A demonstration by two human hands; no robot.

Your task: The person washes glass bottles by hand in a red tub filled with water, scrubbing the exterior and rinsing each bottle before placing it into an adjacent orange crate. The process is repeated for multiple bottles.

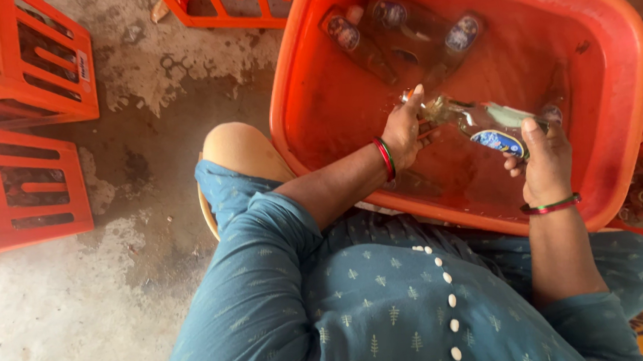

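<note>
Orange crates (20, 126) stand at the far left on the wet concrete floor (60, 319), with dark bottles dimly seen through their slots. Next comes the person's bent knee (240, 150) in blue patterned cloth, pressed against the rim of a big orange tub (615, 69). Over the tub the left hand (403, 133) has its grip closed around the neck end of a clear bottle (476, 121); whether it also holds some small tool there cannot be told. The bottle lies nearly level above the water, its long axis running left to right between the two hands, neck to the left, base to the right. A blue oval label (498, 142) faces up near the base. The right hand (545, 163) clamps the base end from below, thumb over the glass. Both hands are on the bottle, so neither is nearer. Further bottles (390, 29) lie sunk at the tub's far side.
</note>
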